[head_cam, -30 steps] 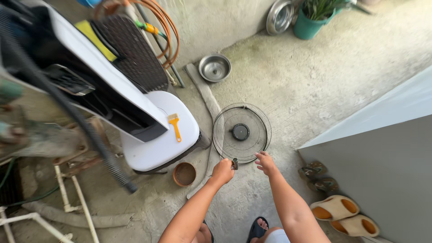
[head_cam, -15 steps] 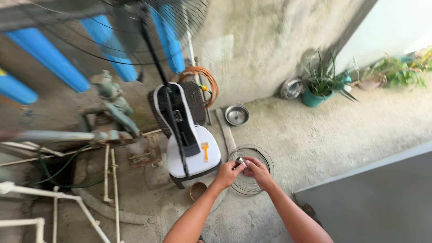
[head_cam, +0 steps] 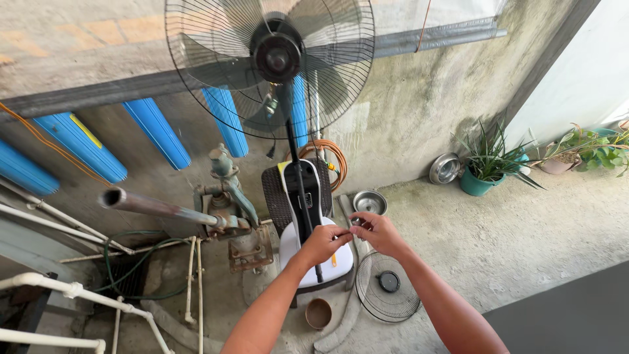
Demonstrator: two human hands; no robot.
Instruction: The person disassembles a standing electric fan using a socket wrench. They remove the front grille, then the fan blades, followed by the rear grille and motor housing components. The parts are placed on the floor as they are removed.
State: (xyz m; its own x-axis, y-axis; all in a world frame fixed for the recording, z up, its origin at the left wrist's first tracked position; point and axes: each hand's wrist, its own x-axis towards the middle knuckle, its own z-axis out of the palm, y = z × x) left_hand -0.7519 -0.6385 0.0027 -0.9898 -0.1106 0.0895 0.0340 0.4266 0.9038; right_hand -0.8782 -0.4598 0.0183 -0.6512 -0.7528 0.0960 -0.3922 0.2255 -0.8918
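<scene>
Now both hands are meeting in front of the fan pole [head_cam: 303, 196]. Left hand [head_cam: 322, 244] is curling its fingers narrow, pinching something small; cannot tell what. Right hand [head_cam: 377, 233] is pinching too, fingertips touching the left's. Pedestal fan [head_cam: 270, 62] is standing upright against the wall, its rear guard on. Loose front grille [head_cam: 388, 286] is lying flat on the concrete floor [head_cam: 498, 242], just beside the white base [head_cam: 314, 259]. Steel bowl [head_cam: 369, 201] is sitting near the wall.

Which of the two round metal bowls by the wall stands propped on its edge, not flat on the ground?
The shiny metal bowl leaning against the wall beside the teal plant pot. The other metal bowl, nearer the hands, lies flat on the concrete.
</scene>
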